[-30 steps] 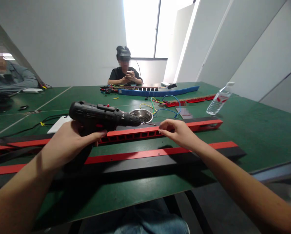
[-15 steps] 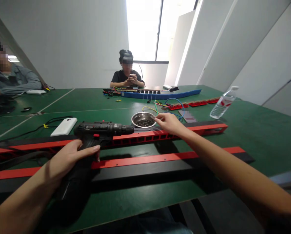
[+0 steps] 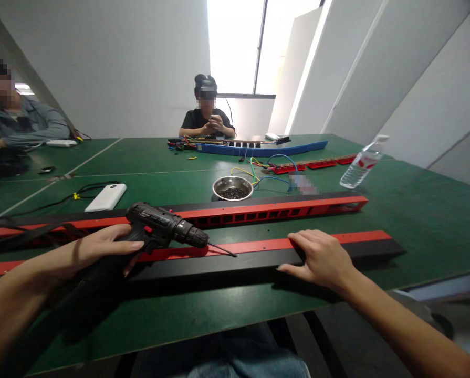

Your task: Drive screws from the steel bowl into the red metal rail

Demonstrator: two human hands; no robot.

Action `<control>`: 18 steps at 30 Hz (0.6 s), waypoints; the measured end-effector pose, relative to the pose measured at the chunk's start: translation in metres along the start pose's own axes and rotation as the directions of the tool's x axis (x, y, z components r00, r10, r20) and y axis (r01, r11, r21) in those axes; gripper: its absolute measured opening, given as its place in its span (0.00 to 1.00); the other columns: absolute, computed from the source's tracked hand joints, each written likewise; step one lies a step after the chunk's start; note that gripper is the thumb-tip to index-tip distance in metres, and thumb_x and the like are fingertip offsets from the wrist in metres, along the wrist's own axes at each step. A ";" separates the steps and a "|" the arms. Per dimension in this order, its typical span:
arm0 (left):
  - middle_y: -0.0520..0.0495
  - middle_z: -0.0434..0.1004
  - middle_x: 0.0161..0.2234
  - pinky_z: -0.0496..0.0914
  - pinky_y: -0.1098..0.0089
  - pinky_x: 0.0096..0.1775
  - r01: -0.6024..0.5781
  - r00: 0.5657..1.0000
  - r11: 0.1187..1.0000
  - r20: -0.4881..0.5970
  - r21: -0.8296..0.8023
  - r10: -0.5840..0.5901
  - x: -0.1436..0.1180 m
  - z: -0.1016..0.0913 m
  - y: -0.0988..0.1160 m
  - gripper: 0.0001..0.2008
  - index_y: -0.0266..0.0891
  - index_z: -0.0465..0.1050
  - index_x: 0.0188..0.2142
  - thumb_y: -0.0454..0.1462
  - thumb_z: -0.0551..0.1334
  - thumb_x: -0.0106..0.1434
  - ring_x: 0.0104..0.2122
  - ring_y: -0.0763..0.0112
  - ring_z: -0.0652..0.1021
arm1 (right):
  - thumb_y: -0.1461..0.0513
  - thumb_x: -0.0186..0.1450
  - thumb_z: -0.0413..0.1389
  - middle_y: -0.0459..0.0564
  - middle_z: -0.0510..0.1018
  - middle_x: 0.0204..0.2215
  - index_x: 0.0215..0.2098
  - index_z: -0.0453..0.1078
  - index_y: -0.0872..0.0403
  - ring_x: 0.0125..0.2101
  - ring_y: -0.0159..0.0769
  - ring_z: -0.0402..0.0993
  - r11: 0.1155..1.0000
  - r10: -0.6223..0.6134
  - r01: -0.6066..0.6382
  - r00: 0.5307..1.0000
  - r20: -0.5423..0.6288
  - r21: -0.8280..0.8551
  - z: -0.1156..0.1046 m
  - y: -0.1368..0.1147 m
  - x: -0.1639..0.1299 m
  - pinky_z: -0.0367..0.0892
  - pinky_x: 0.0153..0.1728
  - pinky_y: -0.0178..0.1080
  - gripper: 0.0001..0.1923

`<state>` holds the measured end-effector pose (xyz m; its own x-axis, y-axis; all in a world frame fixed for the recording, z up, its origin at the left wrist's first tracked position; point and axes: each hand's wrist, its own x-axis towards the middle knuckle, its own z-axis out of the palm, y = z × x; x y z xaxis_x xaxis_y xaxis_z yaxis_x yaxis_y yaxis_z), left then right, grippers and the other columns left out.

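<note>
My left hand [image 3: 106,242] is wrapped round the grip of a black cordless drill [image 3: 166,224]. A long thin bit [image 3: 223,250] sticks out of its chuck, tilted down, with its tip over the near red-and-black bar [image 3: 203,269]. My right hand [image 3: 323,260] grips this bar towards its right end, fingers over the red top and thumb at the black front side. Small dark screw heads show on the red strip. Beyond lies a second red-and-black bar [image 3: 321,203] with square openings along its side. Behind it stands a metal bowl [image 3: 232,181] of small dark screws.
A white power bank [image 3: 106,197] lies behind the drill, by black cables. Coloured wires [image 3: 274,179] and red strips [image 3: 321,166] lie past the bowl. A tilted water bottle [image 3: 363,163] is at right. Two people sit across the table, near a blue bar [image 3: 258,151].
My right hand has left the bowl and come down onto the near bar. The drill has swung from level to pointing down and right, and its bit now shows.
</note>
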<state>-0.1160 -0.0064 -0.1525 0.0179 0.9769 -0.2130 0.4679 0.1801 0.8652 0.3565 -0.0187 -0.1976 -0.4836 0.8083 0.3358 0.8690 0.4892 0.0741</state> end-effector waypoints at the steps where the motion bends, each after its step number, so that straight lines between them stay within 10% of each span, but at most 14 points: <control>1: 0.48 0.73 0.16 0.62 0.71 0.22 0.013 0.999 1.000 0.031 -0.009 -0.013 0.001 0.000 0.000 0.14 0.42 0.71 0.24 0.50 0.65 0.51 0.17 0.65 0.70 | 0.33 0.62 0.55 0.60 0.82 0.37 0.39 0.75 0.55 0.36 0.49 0.78 1.000 -0.010 0.009 1.000 -0.006 -0.003 0.001 0.003 0.001 0.67 0.39 0.45 0.34; 18: 0.48 0.77 0.23 0.69 0.73 0.22 0.060 0.986 0.962 0.164 -0.265 -0.016 -0.009 0.019 0.024 0.16 0.37 0.74 0.35 0.47 0.71 0.55 0.20 0.68 0.75 | 0.37 0.63 0.57 0.63 0.83 0.42 0.46 0.77 0.58 0.39 0.52 0.81 0.997 -0.066 0.065 0.997 -0.026 -0.039 0.003 0.051 -0.005 0.72 0.42 0.47 0.34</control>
<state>-0.0881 -0.0128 -0.1390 0.1555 0.9417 -0.2984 0.2172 0.2621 0.9403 0.4030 0.0036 -0.1986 -0.5367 0.7655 0.3549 0.8394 0.5273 0.1320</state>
